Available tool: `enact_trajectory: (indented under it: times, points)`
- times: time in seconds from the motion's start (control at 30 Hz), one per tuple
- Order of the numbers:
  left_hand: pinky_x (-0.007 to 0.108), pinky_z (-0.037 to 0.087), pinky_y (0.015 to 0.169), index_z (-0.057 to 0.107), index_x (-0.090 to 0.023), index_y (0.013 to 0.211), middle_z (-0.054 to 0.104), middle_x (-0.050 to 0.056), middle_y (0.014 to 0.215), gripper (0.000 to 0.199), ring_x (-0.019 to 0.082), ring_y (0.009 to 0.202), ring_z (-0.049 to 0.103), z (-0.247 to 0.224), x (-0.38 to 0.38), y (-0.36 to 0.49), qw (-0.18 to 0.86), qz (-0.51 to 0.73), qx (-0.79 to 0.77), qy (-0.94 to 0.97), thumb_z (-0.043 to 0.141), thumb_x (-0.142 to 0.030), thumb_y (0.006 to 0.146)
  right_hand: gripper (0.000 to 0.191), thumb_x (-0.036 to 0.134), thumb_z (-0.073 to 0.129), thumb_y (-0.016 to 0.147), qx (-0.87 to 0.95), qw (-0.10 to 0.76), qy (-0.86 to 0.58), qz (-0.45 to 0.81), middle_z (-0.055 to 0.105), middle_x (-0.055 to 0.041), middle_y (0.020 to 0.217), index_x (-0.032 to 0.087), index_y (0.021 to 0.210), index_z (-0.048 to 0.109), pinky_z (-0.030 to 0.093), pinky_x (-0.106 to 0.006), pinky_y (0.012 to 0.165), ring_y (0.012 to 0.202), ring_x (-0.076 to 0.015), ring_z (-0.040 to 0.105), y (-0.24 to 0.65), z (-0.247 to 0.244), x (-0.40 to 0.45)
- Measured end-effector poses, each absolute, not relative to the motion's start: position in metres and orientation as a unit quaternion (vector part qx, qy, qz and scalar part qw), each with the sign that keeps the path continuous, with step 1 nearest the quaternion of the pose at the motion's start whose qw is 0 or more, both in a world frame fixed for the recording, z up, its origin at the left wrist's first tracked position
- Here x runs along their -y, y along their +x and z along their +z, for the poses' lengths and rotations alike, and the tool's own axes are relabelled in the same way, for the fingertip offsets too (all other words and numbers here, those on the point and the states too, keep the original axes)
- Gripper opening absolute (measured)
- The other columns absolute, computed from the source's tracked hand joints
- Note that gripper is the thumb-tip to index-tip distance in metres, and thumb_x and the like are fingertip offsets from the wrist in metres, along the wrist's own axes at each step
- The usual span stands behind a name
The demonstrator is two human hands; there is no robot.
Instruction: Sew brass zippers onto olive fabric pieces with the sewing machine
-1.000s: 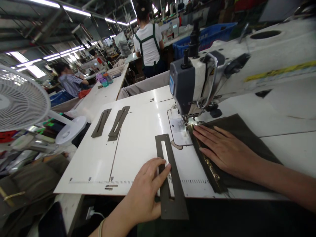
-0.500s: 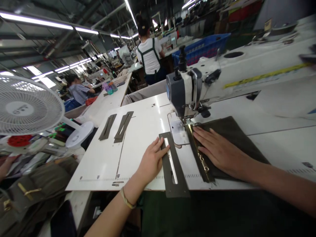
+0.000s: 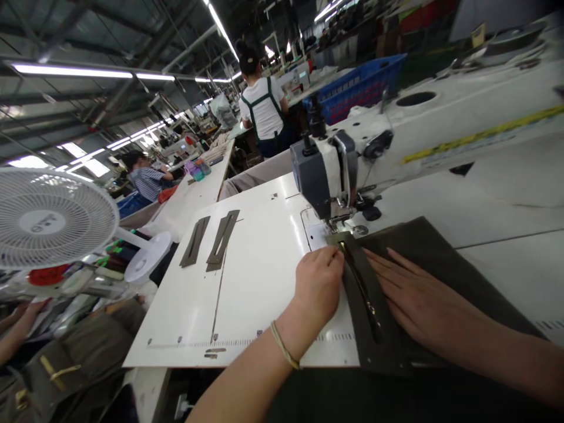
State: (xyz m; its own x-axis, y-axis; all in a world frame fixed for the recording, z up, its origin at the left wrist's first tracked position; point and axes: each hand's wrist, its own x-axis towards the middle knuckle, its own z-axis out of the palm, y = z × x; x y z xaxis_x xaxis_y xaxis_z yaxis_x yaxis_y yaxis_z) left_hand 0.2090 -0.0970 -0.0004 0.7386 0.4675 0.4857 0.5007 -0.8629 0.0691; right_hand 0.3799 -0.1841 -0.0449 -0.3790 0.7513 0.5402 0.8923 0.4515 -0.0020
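In the head view, the left hand has its fingers curled in and its tips bunched at the left edge of an olive-grey slotted strip, near the end by the presser foot; it seems to pinch that edge, though the knuckles hide the exact contact. The strip lies on the white counter, its far end just beside the foot, its near end by the counter's front edge, and a brass-toothed zipper shows through the slot. The right hand is palm down with fingers extended, on a dark olive fabric panel, its fingertips close to the strip's right side. More slotted strips lie well apart on the left. If the two hands push unevenly, the strip could skew, leaving the teeth off-centre in the slot or hidden under one side. The metal pull sits within the opening, so it could lift the layers or catch if it reached the foot. The right palm might drag the panel and ruck it beneath the strip. The left fingertips are near the needle area, so a slip forward while the machine runs could hurt them.
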Motion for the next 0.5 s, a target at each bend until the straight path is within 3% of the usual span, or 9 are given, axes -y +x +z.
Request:
enact_trajectory:
  times: [0.07,0.23,0.5]
  points:
    - [0.036,0.059,0.080,0.063,-0.010,0.101,0.068,0.012,0.105,0.019,0.022,0.091,0.066,-0.007,0.094,0.213,0.040,-0.216,0.255,-0.942,0.048,-0.008,0.090,0.057,0.015,0.034,0.090,0.818,0.238,-0.504,-0.143,0.047,-0.0148,0.138,0.009,0.146,0.025,0.033,-0.047,0.105,0.132,-0.0225,0.037,0.381,-0.045,0.184]
    - [0.041,0.054,0.093,0.060,-0.005,0.109,0.063,0.017,0.118,0.025,0.027,0.110,0.060,-0.011,0.098,0.207,0.051,-0.216,0.230,-0.947,0.043,-0.006,0.091,0.058,0.013,0.035,0.086,0.813,0.247,-0.507,-0.146,0.049,-0.0142,0.137,0.009,0.144,0.029,0.032,-0.045,0.105,0.130,-0.0226,0.039,0.382,-0.044,0.180]
    - [0.040,0.055,0.094,0.055,-0.006,0.121,0.061,0.017,0.122,0.030,0.026,0.117,0.056,-0.010,0.094,0.205,0.037,-0.213,0.206,-0.954,0.041,-0.007,0.094,0.049,0.016,0.036,0.089,0.749,0.327,-0.570,-0.088,0.059,-0.0098,0.124,0.013,0.137,0.041,0.035,-0.041,0.097,0.112,-0.0202,0.051,0.371,-0.041,0.169]
